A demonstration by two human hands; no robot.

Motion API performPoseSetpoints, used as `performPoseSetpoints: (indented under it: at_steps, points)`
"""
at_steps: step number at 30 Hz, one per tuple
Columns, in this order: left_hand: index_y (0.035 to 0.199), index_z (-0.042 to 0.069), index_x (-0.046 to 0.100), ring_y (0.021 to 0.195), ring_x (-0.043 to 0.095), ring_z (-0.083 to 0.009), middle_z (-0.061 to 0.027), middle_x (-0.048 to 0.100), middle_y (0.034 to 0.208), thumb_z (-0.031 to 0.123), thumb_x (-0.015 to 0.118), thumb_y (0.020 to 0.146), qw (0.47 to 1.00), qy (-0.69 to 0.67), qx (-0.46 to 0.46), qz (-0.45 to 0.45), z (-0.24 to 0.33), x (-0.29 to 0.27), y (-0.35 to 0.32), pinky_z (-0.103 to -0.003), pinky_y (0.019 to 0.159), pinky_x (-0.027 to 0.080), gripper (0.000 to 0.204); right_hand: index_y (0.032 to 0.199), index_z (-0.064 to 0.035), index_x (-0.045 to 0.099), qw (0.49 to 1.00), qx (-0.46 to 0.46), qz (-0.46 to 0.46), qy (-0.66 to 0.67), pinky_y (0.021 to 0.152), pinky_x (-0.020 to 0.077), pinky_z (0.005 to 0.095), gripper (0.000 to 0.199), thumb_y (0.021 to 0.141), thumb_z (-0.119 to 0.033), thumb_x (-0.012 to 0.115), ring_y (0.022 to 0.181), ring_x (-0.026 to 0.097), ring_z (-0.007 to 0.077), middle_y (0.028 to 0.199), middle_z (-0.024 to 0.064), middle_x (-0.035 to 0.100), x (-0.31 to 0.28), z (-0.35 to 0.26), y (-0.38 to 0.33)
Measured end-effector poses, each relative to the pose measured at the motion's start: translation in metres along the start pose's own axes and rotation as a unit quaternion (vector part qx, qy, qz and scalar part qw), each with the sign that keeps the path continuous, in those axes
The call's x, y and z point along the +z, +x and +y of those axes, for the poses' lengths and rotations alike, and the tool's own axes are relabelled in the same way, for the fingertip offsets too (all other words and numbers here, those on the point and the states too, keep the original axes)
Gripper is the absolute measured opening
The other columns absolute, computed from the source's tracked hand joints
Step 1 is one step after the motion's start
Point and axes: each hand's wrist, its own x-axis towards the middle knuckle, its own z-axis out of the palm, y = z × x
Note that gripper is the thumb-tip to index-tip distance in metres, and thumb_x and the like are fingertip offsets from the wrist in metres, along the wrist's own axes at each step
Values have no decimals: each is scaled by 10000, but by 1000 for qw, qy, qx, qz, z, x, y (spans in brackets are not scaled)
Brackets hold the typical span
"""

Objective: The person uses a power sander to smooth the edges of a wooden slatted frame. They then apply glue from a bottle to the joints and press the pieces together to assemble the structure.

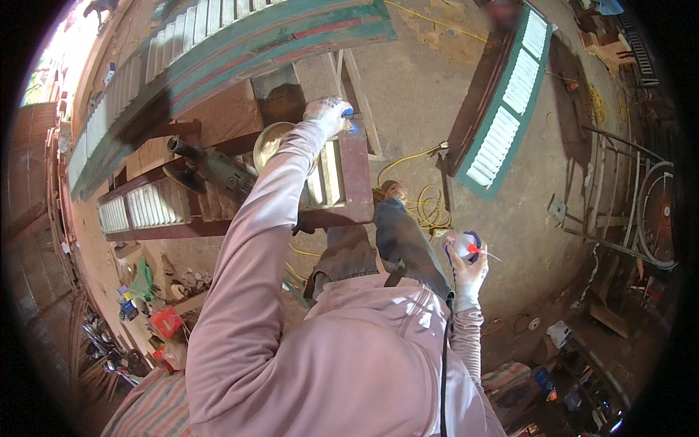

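Observation:
My left hand [329, 113], in a white glove, reaches out over a dark red wooden louvred shutter [218, 207] lying flat and presses a small blue thing against its frame. My right hand [467, 271], also gloved, is raised near my side and holds a small white and blue can with a red nozzle [464, 246]. An angle grinder [207, 169] rests on the shutter, left of my left arm. A round tin [271, 140] sits on the shutter next to my left forearm.
A long green louvred shutter [240, 51] lies beyond the red one. Another green-framed shutter [506, 102] stands on the dirt floor to the right. A yellow cord [426, 204] coils by my feet. Clutter and a metal frame [626, 211] line the edges.

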Motion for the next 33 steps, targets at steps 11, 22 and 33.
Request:
performPoseSetpoints:
  at_steps: [11, 22, 33]
  points:
    - [1122, 253, 749, 1056, 712, -290, -30, 751, 1133, 370, 710, 905, 998, 2, 18, 66, -11, 21, 11, -453, 885, 566, 250, 1215, -15, 637, 1000, 13, 13, 18, 908, 524, 360, 552, 770, -243, 872, 977, 681, 238, 1077, 129, 713, -3, -4, -4]
    - [1157, 237, 743, 1106, 698, -304, -73, 747, 1175, 419, 747, 890, 993, -99, -60, 7, -19, 12, 12, -422, 922, 554, 323, 1230, -16, 630, 1000, 17, 1, -7, 896, 526, 362, 582, 767, -271, 875, 960, 686, 243, 1069, 138, 715, 4, -13, 2]
    - [1135, 144, 719, 1080, 692, -325, -96, 746, 1083, 421, 826, 814, 991, -111, -70, 13, -1, 8, 3, -443, 923, 535, 438, 1200, -20, 642, 1000, 1, -12, -10, 859, 531, 364, 562, 763, -275, 888, 938, 692, 248, 1044, 139, 720, 4, -11, 19]
